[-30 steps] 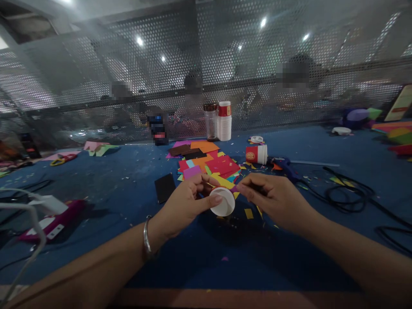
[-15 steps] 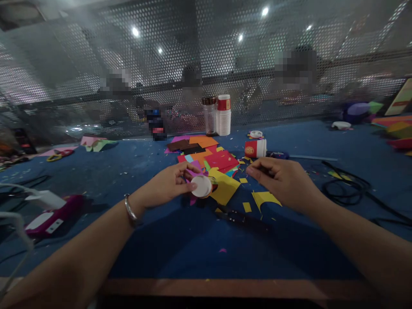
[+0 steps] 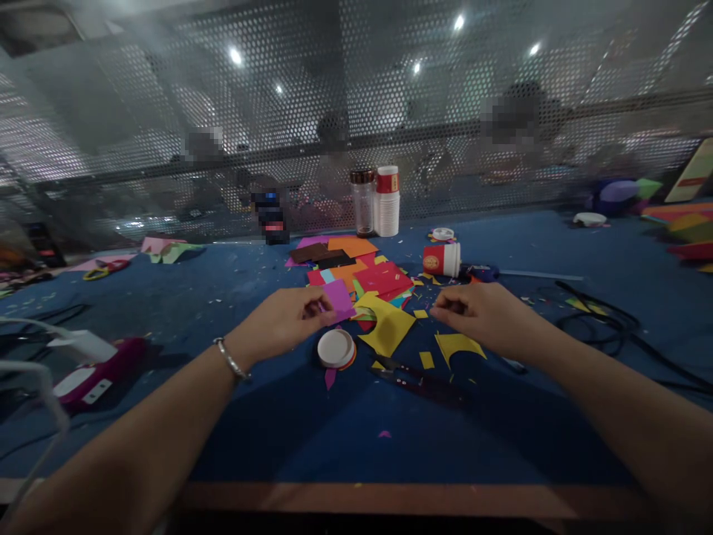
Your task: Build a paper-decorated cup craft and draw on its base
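Observation:
My left hand [image 3: 292, 316], with a bracelet at the wrist, is closed with thumb and fingers at the edge of a purple paper square [image 3: 339, 301]. Just below it a round white lid [image 3: 336, 348] lies on the table, with orange and purple paper showing from under it. Over the right side my right hand [image 3: 471, 308] has its fingers curled in a pinch; whatever they hold, if anything, is hidden. Between the hands lies a yellow paper [image 3: 388, 328] with a curved cut. Dark-handled scissors [image 3: 417, 377] rest in front of it.
Colored papers [image 3: 384, 279] are heaped mid-table among scraps. A red-and-white paper cup [image 3: 442, 260] lies on its side. Behind stand a clear bottle [image 3: 364, 204] and stacked cups [image 3: 388, 212]. A purple power strip [image 3: 103, 379] sits left, a black cable [image 3: 596, 327] right.
The white lid has left my left hand and now lies on the table. My left hand has closed at the purple paper. My right hand has lowered slightly, its fingers still pinched.

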Available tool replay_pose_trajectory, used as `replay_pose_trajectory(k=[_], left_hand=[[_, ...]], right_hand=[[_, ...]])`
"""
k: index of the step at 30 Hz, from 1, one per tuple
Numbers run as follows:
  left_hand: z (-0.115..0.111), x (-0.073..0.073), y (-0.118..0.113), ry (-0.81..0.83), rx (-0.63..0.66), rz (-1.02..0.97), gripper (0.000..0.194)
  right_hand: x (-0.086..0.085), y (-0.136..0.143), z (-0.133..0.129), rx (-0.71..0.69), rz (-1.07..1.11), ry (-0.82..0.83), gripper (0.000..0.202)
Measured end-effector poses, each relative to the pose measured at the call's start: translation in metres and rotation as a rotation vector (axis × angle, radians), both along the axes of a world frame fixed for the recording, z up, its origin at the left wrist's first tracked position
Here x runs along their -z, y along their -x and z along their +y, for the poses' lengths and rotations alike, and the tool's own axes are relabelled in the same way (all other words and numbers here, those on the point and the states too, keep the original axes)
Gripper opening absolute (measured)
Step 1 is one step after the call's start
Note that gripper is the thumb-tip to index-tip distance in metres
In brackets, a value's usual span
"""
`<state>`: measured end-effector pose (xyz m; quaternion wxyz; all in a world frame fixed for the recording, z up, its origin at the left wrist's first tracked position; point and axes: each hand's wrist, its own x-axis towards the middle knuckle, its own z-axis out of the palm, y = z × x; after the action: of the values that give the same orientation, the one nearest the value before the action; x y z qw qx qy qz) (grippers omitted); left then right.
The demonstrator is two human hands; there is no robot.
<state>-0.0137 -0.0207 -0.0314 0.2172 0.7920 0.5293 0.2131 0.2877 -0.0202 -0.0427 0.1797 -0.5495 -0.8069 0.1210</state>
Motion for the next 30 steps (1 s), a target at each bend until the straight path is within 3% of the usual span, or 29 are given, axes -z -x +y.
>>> replay_pose_trajectory(k=[4, 8, 11, 14, 17, 22, 25, 30], left_hand=[[0.013, 0.005, -0.028, -0.186, 0.104, -0.085, 0.020], [0.024, 0.009, -0.060, -0.133, 0.305, -0.212, 0.045], [0.033, 0.013, -0.073, -0.080, 0.349, -0.218, 0.053], [0.040, 0.017, -0.073, -0.098, 0.362, -0.168, 0.048], [0.044, 0.016, -0.065, -0.106, 0.318, -0.189, 0.039], [0.049, 0.003, -0.044, 0.029, 0.192, -0.380, 0.035], [0.056, -0.001, -0.030, 0.016, 0.050, -0.454, 0.039], [0.068, 0.009, -0.009, -0.078, -0.133, -0.291, 0.044]], right_hand=[[-0.006, 0.002, -0.003, 0.027, 0.023, -0.048, 0.024], [-0.009, 0.002, -0.004, 0.058, 0.057, -0.041, 0.025], [-0.011, 0.000, -0.005, 0.070, 0.110, -0.035, 0.027], [-0.012, -0.002, -0.004, 0.078, 0.151, -0.067, 0.029], [-0.014, -0.005, -0.003, 0.087, 0.162, -0.095, 0.029], [-0.015, -0.011, -0.002, 0.159, 0.146, -0.113, 0.029], [-0.016, -0.014, 0.000, 0.205, 0.114, -0.131, 0.029], [-0.018, -0.022, 0.007, 0.245, 0.073, -0.116, 0.025]])
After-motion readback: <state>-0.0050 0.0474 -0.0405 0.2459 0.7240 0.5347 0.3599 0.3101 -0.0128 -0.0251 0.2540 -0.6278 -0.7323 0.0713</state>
